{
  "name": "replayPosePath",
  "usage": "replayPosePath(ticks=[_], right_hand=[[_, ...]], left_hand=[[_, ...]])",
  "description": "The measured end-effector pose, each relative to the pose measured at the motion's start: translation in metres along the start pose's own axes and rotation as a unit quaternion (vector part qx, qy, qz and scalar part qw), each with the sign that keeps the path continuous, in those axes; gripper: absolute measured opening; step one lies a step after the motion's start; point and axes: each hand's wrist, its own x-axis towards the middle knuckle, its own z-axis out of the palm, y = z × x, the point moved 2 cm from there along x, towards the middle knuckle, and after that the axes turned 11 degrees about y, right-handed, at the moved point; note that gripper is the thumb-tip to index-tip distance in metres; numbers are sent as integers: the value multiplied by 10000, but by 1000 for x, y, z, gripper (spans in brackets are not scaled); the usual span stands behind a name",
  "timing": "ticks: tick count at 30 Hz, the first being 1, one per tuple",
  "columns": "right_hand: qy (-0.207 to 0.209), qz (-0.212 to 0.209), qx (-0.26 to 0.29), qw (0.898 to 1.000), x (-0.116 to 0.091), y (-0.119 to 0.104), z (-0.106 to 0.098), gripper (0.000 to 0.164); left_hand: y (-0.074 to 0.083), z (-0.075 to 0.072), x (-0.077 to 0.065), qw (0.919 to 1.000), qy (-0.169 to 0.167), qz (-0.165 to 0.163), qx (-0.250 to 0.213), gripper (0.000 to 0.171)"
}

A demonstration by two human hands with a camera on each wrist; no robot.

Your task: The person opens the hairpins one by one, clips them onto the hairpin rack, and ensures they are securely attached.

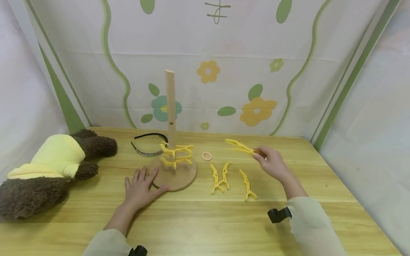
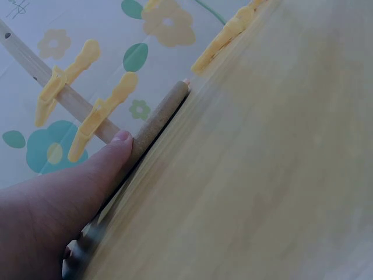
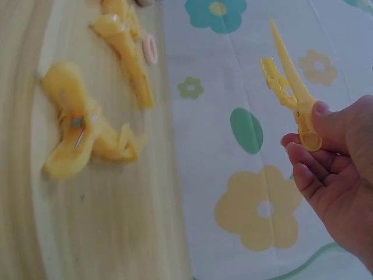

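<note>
Pinching yellow clip (image 1: 247,148) by handle end: right hand (image 1: 273,163), clip's arms spread, held above table (image 1: 204,227) right of wooden stand (image 1: 170,103). Three loose clips (image 1: 247,184) lying on table nearby. Two more clips (image 2: 96,119) fixed across stand's post; left hand (image 1: 140,190), spread wide, touching round base (image 1: 176,180). Ring (image 1: 203,156), black headband (image 1: 149,154) near stand; plush toy (image 1: 57,152) far left.

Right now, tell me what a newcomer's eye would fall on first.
Probably the brown plush toy in yellow, lying far left. Next, the upright wooden post left of centre, two yellow clips on its lower part. Then the open yellow clip held by the right hand, right of centre.
</note>
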Motion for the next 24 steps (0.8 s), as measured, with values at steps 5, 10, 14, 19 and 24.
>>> replayPosePath(ticks=[5, 10, 14, 19, 24], right_hand=[[164, -287, 251, 9991, 18, -19, 8, 22], [95, -384, 550, 9977, 36, -41, 17, 18], [-65, -382, 783, 9962, 49, -59, 31, 16], [-206, -382, 856, 9954, 62, -75, 51, 14], [-343, -444, 948, 9939, 69, -89, 69, 14]], left_hand=[[0, -1, 0, 10000, -57, -29, 19, 81], [1, -2, 0, 9999, -106, -32, -18, 82], [1, -2, 0, 9999, -130, -53, -27, 82], [0, -1, 1, 9999, -104, -36, -3, 82], [1, -1, 1, 9999, -91, -46, -5, 82]])
